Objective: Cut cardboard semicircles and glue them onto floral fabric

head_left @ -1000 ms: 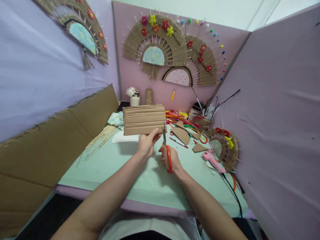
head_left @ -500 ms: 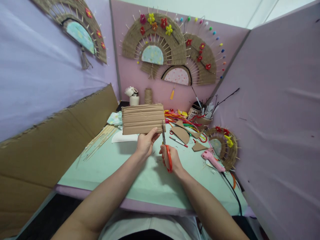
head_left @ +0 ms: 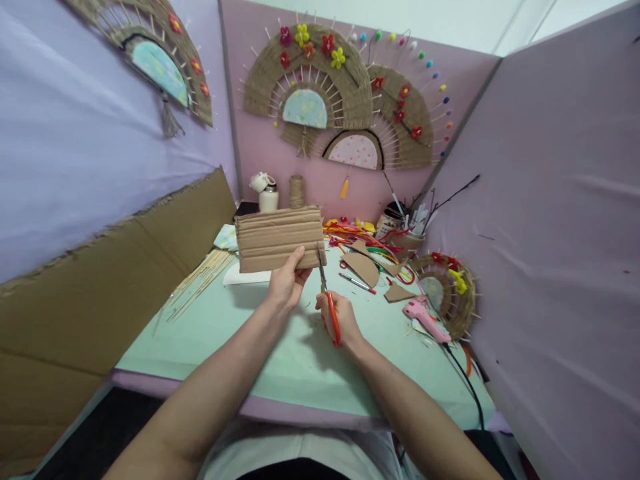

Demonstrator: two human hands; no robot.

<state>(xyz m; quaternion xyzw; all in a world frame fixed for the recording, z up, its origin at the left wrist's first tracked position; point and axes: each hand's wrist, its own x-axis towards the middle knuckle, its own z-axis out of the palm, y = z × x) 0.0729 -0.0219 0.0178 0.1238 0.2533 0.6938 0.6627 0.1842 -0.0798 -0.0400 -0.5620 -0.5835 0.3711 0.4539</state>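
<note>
A rectangular piece of corrugated cardboard (head_left: 275, 237) is held up above the table, its ridges running lengthwise. My left hand (head_left: 287, 283) is closed on its lower edge, thumb on the near face. My right hand (head_left: 343, 320) grips scissors (head_left: 331, 319) by their orange-red handles. The blades point upward and lie against the cardboard close to its right edge; whether they are cutting into it I cannot make out. Beneath the cardboard, a white sheet (head_left: 245, 275) lies partly hidden on the table.
Thin wooden sticks (head_left: 200, 277) lie at the left. To the right are cardboard offcuts (head_left: 363, 268), a pen (head_left: 357, 283), a pink glue gun (head_left: 426, 321) with its cord, and a round woven piece (head_left: 453, 293). A twine spool (head_left: 297, 191) and a white bottle (head_left: 269, 198) stand at the back.
The cardboard and my left hand have shifted slightly left, the cardboard tilting a little. The scissors have moved slightly left with my right hand, still near the cardboard's right edge.
</note>
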